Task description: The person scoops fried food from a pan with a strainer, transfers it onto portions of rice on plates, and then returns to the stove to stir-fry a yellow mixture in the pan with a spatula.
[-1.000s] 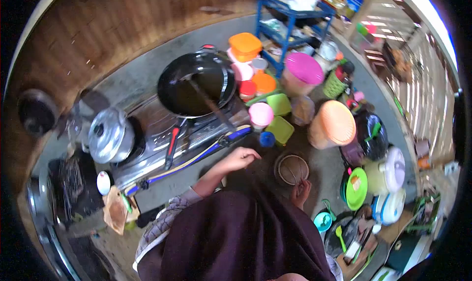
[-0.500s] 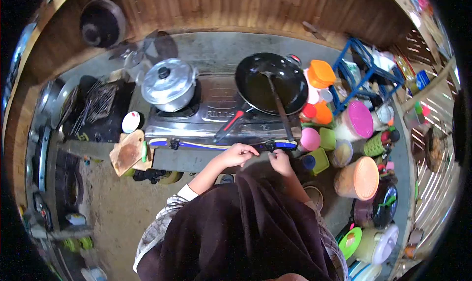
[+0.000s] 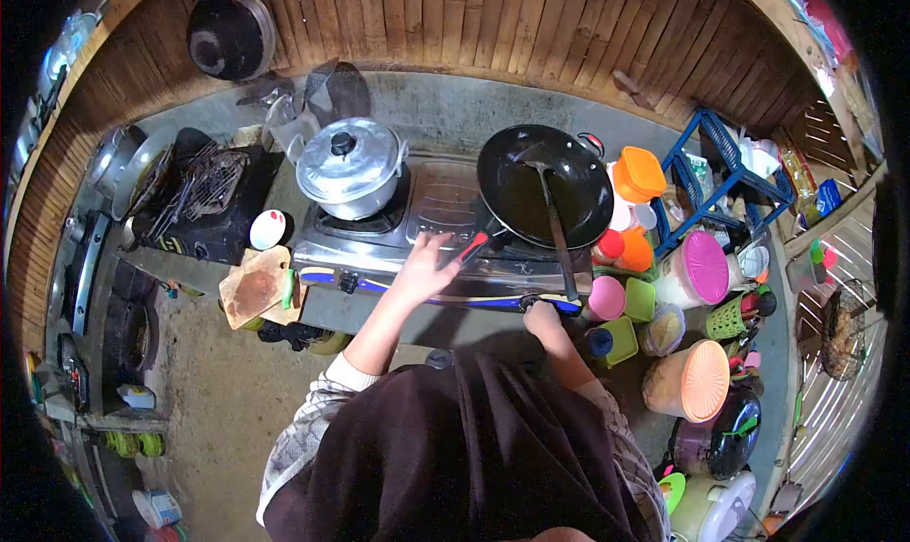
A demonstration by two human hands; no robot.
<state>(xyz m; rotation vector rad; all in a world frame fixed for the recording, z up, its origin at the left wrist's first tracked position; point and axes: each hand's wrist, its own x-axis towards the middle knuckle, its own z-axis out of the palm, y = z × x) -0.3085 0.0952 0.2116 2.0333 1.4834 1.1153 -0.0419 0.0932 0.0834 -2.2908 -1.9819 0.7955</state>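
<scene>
A two-burner gas stove (image 3: 322,250) stands in front of me. My left hand (image 3: 424,275) is held over its front edge, fingers spread, beside the red and black handle of a black wok (image 3: 493,196). Nothing is in that hand. At the right end of the stove's blue front strip, my right hand (image 3: 544,318) has its fingers closed at the control knob (image 3: 529,301). Dark oil lies in the wok, and a long-handled spatula (image 3: 553,210) leans in it with its handle toward me. A lidded aluminium pot (image 3: 351,177) sits on the left burner.
Left of the stove, a cutting board (image 3: 254,294) carries a green-handled knife (image 3: 287,289), with a small white bowl (image 3: 267,229) behind it. A grill rack (image 3: 216,187) lies further left. Plastic containers, including an orange-lidded tub (image 3: 703,381), and a blue rack (image 3: 725,177) crowd the right side.
My left hand has moved left and forward over the stove, its fingers spreading. My right hand stays by the right knob. The view has shifted slightly, showing more of the stove's front.
</scene>
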